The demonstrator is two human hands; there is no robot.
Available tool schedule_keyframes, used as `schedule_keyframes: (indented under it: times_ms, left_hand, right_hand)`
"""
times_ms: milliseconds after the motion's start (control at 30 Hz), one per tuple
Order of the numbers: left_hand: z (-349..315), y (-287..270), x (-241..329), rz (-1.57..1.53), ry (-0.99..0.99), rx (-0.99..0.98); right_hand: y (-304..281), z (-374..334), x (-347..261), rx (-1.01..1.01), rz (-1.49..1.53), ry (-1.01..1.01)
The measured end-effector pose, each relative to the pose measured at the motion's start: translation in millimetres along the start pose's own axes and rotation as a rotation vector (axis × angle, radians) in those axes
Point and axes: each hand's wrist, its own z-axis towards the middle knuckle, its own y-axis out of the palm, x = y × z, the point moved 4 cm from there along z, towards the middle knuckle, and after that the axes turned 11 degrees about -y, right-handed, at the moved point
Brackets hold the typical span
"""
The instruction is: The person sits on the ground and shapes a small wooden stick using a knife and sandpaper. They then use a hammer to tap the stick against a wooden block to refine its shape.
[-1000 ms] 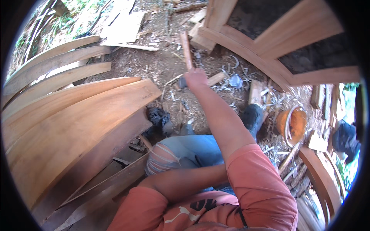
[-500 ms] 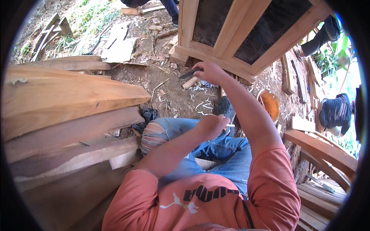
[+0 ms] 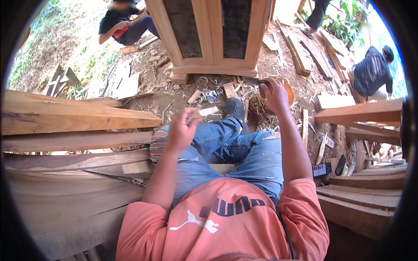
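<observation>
My right hand [image 3: 275, 95] is closed around a dark, thin-bladed tool [image 3: 254, 81] that looks like a knife. Its blade points left, in front of the orange bucket [image 3: 286, 92]. My left hand [image 3: 183, 129] is raised over my left knee, its fingers bent and blurred by motion. Whether a white stick is still in it, I cannot make out. Beyond my hands stands a wooden frame [image 3: 202, 32] with dark panels, its bottom rail just above the ground. Wood shavings and a small white-and-blue crumpled item [image 3: 212, 96] lie in front of it.
Thick timber beams [image 3: 78, 117] reach in from the left, and more boards [image 3: 361, 195] are stacked at the right. My dark clog [image 3: 235, 108] rests among offcuts. One person [image 3: 124, 26] sits at the upper left holding wood; another person [image 3: 372, 71] bends over at the right.
The view has swung, bringing the frame to the centre. My right hand has moved from the frame's base to the bucket, keeping the tool. My left hand, earlier pinching a white stick, has moved left and up.
</observation>
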Motion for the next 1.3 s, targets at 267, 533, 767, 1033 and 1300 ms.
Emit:
schedule_keyframes:
  times_ms: [267, 533, 767, 1033, 1300]
  left_hand:
    - [1.7, -35.2, 97.9, 0.062, 0.058, 0.125]
    - [40.4, -15.8, 110.8, -0.004, -0.082, 0.084]
    - [81.8, 11.6, 59.0, 0.012, -0.158, 0.003]
    - [121.5, 23.9, 46.2, 0.09, -0.082, -0.001]
    - [171.6, 56.7, 3.3, -0.066, -0.172, -0.084]
  right_hand:
    - [-30.9, -73.1, 32.1, 0.217, 0.122, 0.067]
    - [0.9, -94.5, 60.5, 0.127, 0.209, 0.201]
    - [66.6, -109.3, 101.7, 0.13, 0.047, 0.258]
    - [61.6, -69.3, 105.3, -0.032, 0.032, 0.407]
    - [68.2, -75.7, 124.1, 0.064, 0.03, 0.298]
